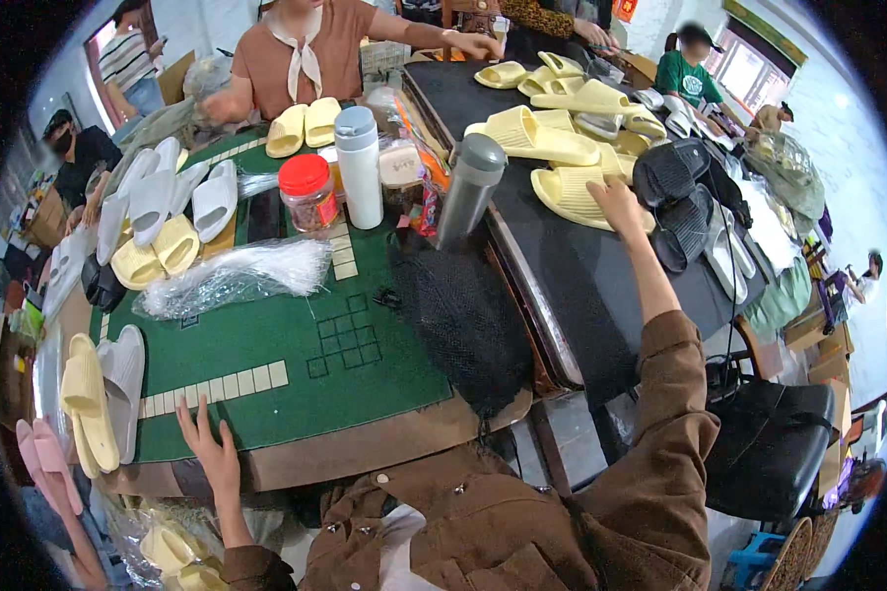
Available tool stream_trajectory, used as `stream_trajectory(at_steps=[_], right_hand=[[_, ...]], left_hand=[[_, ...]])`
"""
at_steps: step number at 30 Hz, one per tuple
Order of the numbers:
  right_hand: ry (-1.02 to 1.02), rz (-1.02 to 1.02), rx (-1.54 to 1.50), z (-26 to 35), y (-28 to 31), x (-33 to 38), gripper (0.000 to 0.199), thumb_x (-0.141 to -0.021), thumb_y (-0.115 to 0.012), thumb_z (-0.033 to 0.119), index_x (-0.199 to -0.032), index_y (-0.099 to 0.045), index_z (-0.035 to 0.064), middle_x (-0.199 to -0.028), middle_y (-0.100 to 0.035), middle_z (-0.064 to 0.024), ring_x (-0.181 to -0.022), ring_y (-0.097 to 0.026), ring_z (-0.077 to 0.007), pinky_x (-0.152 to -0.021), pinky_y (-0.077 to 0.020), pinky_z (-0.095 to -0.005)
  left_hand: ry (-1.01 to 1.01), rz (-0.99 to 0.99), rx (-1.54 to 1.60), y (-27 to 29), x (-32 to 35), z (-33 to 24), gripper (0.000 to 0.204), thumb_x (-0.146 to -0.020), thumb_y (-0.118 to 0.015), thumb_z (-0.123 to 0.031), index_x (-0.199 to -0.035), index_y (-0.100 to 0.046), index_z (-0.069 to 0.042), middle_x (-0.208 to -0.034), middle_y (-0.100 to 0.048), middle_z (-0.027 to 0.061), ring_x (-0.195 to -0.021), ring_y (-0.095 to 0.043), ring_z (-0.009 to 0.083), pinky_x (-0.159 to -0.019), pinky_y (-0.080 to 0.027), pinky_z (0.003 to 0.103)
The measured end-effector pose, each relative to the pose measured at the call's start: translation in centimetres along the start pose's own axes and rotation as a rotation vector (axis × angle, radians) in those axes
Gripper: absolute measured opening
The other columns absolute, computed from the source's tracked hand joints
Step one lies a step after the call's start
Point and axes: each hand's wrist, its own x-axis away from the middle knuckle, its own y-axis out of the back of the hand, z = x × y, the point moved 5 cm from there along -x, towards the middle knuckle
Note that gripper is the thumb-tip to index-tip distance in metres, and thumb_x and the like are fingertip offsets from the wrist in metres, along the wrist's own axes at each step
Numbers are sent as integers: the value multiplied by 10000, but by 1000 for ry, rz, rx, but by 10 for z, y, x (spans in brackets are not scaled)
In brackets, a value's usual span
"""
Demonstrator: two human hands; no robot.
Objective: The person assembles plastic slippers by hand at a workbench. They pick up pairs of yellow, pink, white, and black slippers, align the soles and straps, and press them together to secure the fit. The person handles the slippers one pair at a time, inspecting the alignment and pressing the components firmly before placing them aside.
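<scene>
My left hand [210,448] hovers at the near edge of the green mat [394,364], fingers spread and holding nothing. Just left of it stand a pale yellow slipper pair [87,404] and a grey slipper [123,389]. On the black table to the right, my right hand [621,209] has its fingers closed at a pale yellow ribbed slipper [570,195]; the far fingertips are partly hidden. More yellow slippers [537,136] lie heaped beyond it. Close by on the right is a pair of black slippers [675,207].
A bundle of clear plastic bags [241,279], a red-lidded jar [308,192], a white bottle [359,167] and a steel tumbler [471,187] stand on or beside the mat. Dark mesh cloth [463,315] drapes over the table edge. A black chair [771,448] is at right. Co-workers sit across.
</scene>
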Motion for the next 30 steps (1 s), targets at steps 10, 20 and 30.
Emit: stream_trajectory(at_steps=[10, 20, 30], right_hand=[[29, 553, -449, 9, 68, 84, 349, -913, -627, 298, -1064, -625, -16, -851, -622, -2, -756, -531, -77, -675, -432, -239], [49, 655, -502, 16, 109, 159, 235, -889, -651, 133, -1062, -628, -24, -805, -570, 52, -734, -492, -16, -631, -393, -193], [38, 408, -715, -5, 63, 110, 271, -954, -577, 212, -1079, -653, -16, -856, -611, 31, -646, -414, -27, -585, -347, -194]], left_hand=[[57, 18, 59, 0, 3, -1, 454, -909, -516, 10, -1358, -494, -49, -1531, -303, 137, -1439, -214, 351, -1153, -216, 487], [38, 8, 76, -2, 2, 1, 419, -908, -518, 14, -1326, -517, -25, -1513, -338, 146, -1411, -286, 334, -1128, -270, 454], [20, 0, 92, 0, 1, -8, 399, -922, -507, 0, -1319, -522, -36, -1511, -345, 119, -1374, -330, 348, -1106, -298, 458]])
